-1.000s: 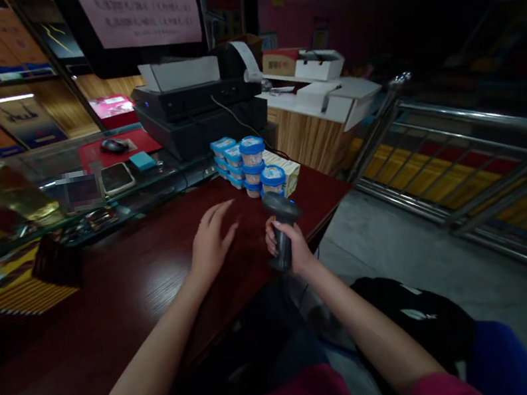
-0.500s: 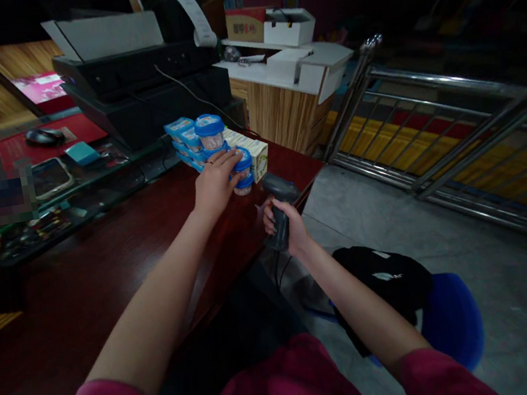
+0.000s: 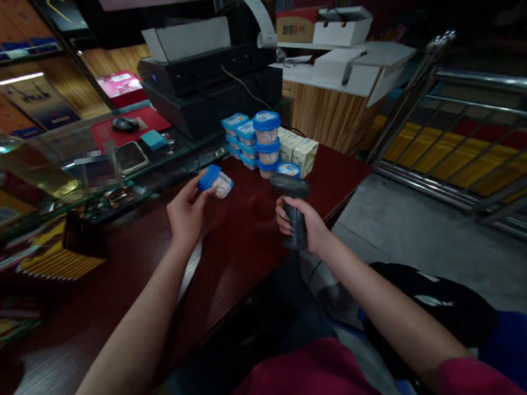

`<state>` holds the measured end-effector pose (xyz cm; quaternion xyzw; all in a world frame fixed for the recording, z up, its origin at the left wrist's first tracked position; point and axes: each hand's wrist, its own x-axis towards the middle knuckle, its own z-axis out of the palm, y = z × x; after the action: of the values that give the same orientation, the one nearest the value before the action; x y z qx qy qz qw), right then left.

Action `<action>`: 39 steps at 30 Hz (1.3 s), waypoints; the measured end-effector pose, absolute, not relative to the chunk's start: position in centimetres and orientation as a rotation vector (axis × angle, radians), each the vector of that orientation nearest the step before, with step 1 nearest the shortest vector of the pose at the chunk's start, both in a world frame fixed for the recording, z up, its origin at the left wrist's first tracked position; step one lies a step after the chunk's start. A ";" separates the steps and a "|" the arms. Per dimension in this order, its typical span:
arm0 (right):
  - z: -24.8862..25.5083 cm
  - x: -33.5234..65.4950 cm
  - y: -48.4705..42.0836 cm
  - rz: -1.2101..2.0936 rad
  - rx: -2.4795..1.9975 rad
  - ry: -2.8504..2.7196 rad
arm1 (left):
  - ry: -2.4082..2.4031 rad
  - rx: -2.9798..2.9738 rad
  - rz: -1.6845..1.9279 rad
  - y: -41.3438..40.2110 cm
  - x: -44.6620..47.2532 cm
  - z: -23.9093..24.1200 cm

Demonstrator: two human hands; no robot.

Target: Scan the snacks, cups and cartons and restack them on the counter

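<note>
A small tub with a blue lid is tilted in the fingers of my left hand, held above the dark red counter. My right hand is wrapped round the handle of a dark grey barcode scanner, its head pointing left and slightly blurred. Beyond the scanner stand stacks of similar blue-lidded tubs, with a single tub in front, partly covered by the scanner. Pale green and white cartons sit beside the stacks on the right.
Behind the tubs stands a black cash register unit with a paper roll. At left are boxed goods, a bottle and a mouse. A metal railing and a blue stool are on the right.
My left hand has lifted a tub off the front stack and carried it left. My right hand still grips the scanner. The view has swung left, showing more of the counter.
</note>
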<state>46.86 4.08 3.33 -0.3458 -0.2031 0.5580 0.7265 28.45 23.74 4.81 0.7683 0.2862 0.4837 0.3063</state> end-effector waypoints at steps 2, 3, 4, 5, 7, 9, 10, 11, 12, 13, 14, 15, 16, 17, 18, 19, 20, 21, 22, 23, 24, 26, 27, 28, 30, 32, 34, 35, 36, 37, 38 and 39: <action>3.6 45.3 6.1 1.391 -0.755 -0.518 | 0.846 1.964 1.291 25.4 24.0 3.6; 3.8 44.5 7.2 1.474 -0.755 -0.557 | 0.894 1.939 1.293 26.1 21.8 3.0; 3.9 43.5 8.3 1.550 -0.756 -0.595 | 0.940 1.920 1.295 26.6 19.7 2.5; 4.0 42.6 9.5 1.617 -0.757 -0.631 | 0.974 1.902 1.301 27.0 17.7 2.0; 4.0 40.5 11.9 1.725 -0.753 -0.698 | 1.010 1.874 1.324 27.2 14.3 1.1; 3.6 38.3 13.9 1.795 -0.750 -0.762 | 1.045 1.876 1.354 26.9 11.8 0.6; 3.4 37.3 14.7 1.819 -0.756 -0.794 | 1.067 1.881 1.376 26.6 10.9 0.4; 3.1 36.3 15.4 1.830 -0.769 -0.827 | 1.091 1.882 1.406 26.3 10.3 0.3; 2.8 35.5 15.9 1.833 -0.789 -0.861 | 1.113 1.879 1.442 26.0 9.9 0.2; 2.4 34.9 16.2 1.833 -0.811 -0.894 | 1.125 1.871 1.476 25.7 9.8 0.2; 2.2 34.5 16.3 1.833 -0.831 -0.921 | 1.123 1.860 1.502 25.5 9.7 0.2; 2.0 34.2 16.3 1.830 -0.846 -0.937 | 1.110 1.853 1.515 25.4 9.8 0.2; 1.8 34.1 16.2 1.824 -0.855 -0.942 | 1.093 1.852 1.514 25.4 9.9 0.2; 1.7 34.1 16.1 1.816 -0.859 -0.936 | 1.075 1.859 1.501 25.4 9.9 0.2; 1.7 34.2 16.0 1.803 -0.860 -0.922 | 1.058 1.871 1.482 25.4 10.0 0.2; 1.7 34.3 15.8 1.786 -0.862 -0.904 | 1.043 1.883 1.463 25.4 10.0 0.2; 1.7 34.4 15.7 1.771 -0.868 -0.890 | 1.031 1.894 1.444 25.5 10.0 0.1; 1.8 34.5 15.7 1.761 -0.875 -0.884 | 1.022 1.902 1.423 25.5 10.0 0.1; 1.8 34.5 15.6 1.755 -0.882 -0.884 | 1.011 1.907 1.405 25.6 10.0 0.0; 1.8 34.5 15.6 1.751 -0.887 -0.889 | 1.000 1.907 1.388 25.6 10.0 0.0; 1.9 34.4 15.6 1.744 -0.888 -0.897 | 0.990 1.899 1.377 25.6 10.1 -0.1; 2.0 34.2 15.5 1.723 -0.872 -0.908 | 0.971 1.866 1.359 25.6 10.2 -0.1; 2.1 34.2 15.4 1.710 -0.861 -0.909 | 0.961 1.850 1.351 25.5 10.3 -0.2; 2.2 34.1 15.4 1.700 -0.852 -0.909 | 0.953 1.838 1.347 25.5 10.3 -0.1; 2.3 34.1 15.2 1.691 -0.843 -0.911 | 0.949 1.835 1.349 25.4 10.4 0.0; 2.3 34.2 15.2 1.701 -0.859 -0.902 | 0.960 1.869 1.361 25.3 10.4 0.2; 2.1 34.3 15.3 1.717 -0.880 -0.881 | 0.991 1.912 1.372 25.2 10.3 0.4; 2.0 34.4 15.3 1.727 -0.887 -0.872 | 1.019 1.932 1.374 25.0 10.2 0.5; 1.9 34.5 15.4 1.738 -0.892 -0.864 | 1.050 1.953 1.377 24.8 10.1 0.7; 1.8 34.6 15.4 1.749 -0.895 -0.856 | 1.079 1.977 1.379 24.5 9.8 0.9; 1.8 34.6 15.5 1.758 -0.898 -0.845 | 1.101 2.006 1.384 24.1 9.4 1.1; 1.8 34.7 15.5 1.766 -0.906 -0.829 | 1.115 2.040 1.398 23.5 8.9 1.4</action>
<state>34.66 15.47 1.76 -0.3705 -0.3390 0.7223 0.4755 8.87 23.54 1.35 0.7347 0.4018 0.5035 0.2129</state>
